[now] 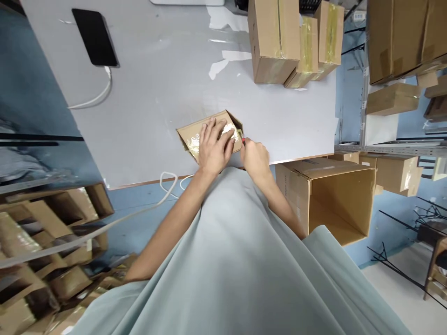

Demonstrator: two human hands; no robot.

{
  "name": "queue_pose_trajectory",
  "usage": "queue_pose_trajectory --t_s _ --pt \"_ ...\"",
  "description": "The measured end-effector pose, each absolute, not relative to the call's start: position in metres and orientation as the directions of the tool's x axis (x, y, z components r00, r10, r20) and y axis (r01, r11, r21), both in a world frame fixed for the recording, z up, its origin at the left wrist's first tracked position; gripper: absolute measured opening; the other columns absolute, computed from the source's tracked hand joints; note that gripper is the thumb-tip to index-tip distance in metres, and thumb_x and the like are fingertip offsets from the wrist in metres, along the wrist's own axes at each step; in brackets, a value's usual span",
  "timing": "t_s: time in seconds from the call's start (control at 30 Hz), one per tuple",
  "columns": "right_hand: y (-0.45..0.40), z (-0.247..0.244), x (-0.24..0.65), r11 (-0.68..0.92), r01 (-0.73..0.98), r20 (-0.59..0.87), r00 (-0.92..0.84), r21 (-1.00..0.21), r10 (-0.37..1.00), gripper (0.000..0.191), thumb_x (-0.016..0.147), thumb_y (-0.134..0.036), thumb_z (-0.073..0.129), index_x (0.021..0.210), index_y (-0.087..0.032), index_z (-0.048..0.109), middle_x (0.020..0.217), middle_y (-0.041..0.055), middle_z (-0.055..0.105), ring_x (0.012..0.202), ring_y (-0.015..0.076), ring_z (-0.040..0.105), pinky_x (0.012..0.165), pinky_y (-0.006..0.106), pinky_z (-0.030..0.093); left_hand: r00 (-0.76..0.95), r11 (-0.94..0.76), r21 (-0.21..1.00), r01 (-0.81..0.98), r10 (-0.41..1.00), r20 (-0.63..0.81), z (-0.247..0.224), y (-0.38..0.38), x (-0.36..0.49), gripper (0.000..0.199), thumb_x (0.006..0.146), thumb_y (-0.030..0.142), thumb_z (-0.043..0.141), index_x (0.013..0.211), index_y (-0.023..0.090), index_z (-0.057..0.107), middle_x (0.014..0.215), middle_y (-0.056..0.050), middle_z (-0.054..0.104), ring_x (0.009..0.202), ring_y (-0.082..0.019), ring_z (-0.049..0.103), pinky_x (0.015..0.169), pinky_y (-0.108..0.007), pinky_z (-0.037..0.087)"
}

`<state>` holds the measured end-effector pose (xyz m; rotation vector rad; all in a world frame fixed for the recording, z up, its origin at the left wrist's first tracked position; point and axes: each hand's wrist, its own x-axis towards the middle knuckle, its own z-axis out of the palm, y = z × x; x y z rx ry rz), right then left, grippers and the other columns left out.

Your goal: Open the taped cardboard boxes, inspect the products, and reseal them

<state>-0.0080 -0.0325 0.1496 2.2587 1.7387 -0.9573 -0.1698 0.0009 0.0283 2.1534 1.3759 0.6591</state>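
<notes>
A small flattened-looking cardboard box (193, 134) with shiny clear-yellow tape lies at an angle near the table's front edge. My left hand (214, 146) rests on top of it, fingers spread across the tape. At the box's right end, my right hand (256, 156) is closed around a small red box cutter (243, 140). Most of the cutter is hidden in the fist, and its thin tip is at the box's edge. The box's flaps stand partly open at both ends.
A black phone (96, 38) with a white cable (101, 97) lies on the white table (146, 83). Taped boxes (275, 42) stand at the back right, near torn white scraps (226, 58). A large open carton (337, 204) is below the right edge; several boxes (52, 232) are piled at left.
</notes>
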Motion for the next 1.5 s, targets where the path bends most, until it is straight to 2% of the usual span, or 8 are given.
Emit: queue_pose_trajectory --t_s 0.1,0.2,0.33,0.63,0.8,1.0,1.23,1.5 --pt "-0.05 0.133 0.006 -0.386 0.814 -0.515 0.127 -0.434 0.848 0.038 0.124 -0.027 0.046 0.148 -0.02 0.073 0.133 0.0147 0.088 0.122 0.0273 0.085 0.11 0.034 0.06 0.383 -0.371 0.612 0.698 0.916 0.118 0.031 -0.007 -0.17 0.044 0.118 0.053 0.052 0.151 0.033 0.073 0.176 -0.01 0.062 0.177 -0.038 0.039 0.147 -0.07 0.022" --pt "-0.063 0.112 0.012 -0.472 0.622 -0.537 0.097 -0.625 0.838 0.038 0.126 -0.031 0.041 0.148 -0.021 0.071 0.128 0.0099 0.09 0.092 0.0179 0.088 0.096 0.026 0.063 0.38 -0.35 0.593 0.725 0.922 0.08 0.035 -0.015 -0.169 0.045 0.118 0.054 0.05 0.151 0.032 0.072 0.177 -0.01 0.061 0.178 -0.038 0.037 0.148 -0.069 0.022" --pt "-0.071 0.099 0.014 -0.515 0.44 -0.557 0.041 -0.735 0.83 0.041 0.127 -0.036 0.036 0.147 -0.02 0.068 0.128 0.0082 0.089 0.073 0.0126 0.084 0.082 0.021 0.063 0.362 -0.305 0.558 0.772 0.932 0.008 0.04 -0.019 -0.166 0.053 0.119 0.057 0.037 0.149 0.03 0.073 0.18 -0.007 0.058 0.181 -0.032 0.031 0.15 -0.064 0.019" --pt "-0.072 0.115 0.03 -0.243 0.773 -0.453 -0.064 -0.586 0.889 0.041 0.123 -0.024 0.043 0.156 -0.02 0.069 0.142 0.0126 0.084 0.131 0.0247 0.08 0.11 0.03 0.058 0.328 -0.221 0.512 0.83 0.936 -0.126 0.03 -0.015 -0.167 0.086 0.113 0.077 0.015 0.152 0.022 0.068 0.186 0.001 0.051 0.186 -0.023 0.005 0.152 -0.059 0.0" --pt "-0.067 0.117 0.027 -0.244 0.805 -0.486 -0.062 -0.54 0.872 0.041 0.125 -0.024 0.039 0.155 -0.019 0.067 0.139 0.0124 0.084 0.126 0.0245 0.081 0.107 0.03 0.058 0.314 -0.199 0.538 0.819 0.941 -0.129 0.027 -0.014 -0.168 0.085 0.111 0.08 0.018 0.151 0.023 0.068 0.184 0.0 0.052 0.185 -0.026 0.011 0.152 -0.063 0.001" --pt "-0.06 0.136 0.025 -0.239 0.852 -0.554 -0.07 -0.466 0.83 0.04 0.124 -0.025 0.04 0.154 -0.02 0.066 0.135 0.0127 0.086 0.12 0.0275 0.084 0.103 0.033 0.06 0.307 -0.184 0.608 0.772 0.946 -0.104 0.032 -0.017 -0.168 0.067 0.11 0.08 0.04 0.15 0.034 0.069 0.179 0.004 0.058 0.185 -0.03 0.017 0.151 -0.067 0.001" --pt "-0.049 0.143 0.004 -0.255 0.901 -0.593 -0.002 -0.35 0.805 0.043 0.121 -0.017 0.04 0.159 -0.012 0.061 0.135 0.0189 0.086 0.116 0.0313 0.086 0.101 0.04 0.065 0.287 -0.159 0.622 0.767 0.951 -0.111 0.032 -0.014 -0.167 0.07 0.111 0.081 0.037 0.152 0.034 0.068 0.183 0.005 0.053 0.185 -0.031 0.017 0.152 -0.066 -0.001" --pt "-0.038 0.134 0.009 -0.271 0.877 -0.569 -0.004 -0.398 0.822 0.041 0.124 -0.025 0.038 0.155 -0.018 0.065 0.129 0.0132 0.087 0.119 0.0305 0.084 0.106 0.038 0.062 0.273 -0.151 0.586 0.796 0.954 -0.125 0.039 -0.005 -0.164 0.076 0.113 0.083 0.029 0.151 0.031 0.069 0.184 0.003 0.053 0.185 -0.029 0.017 0.153 -0.064 0.004"
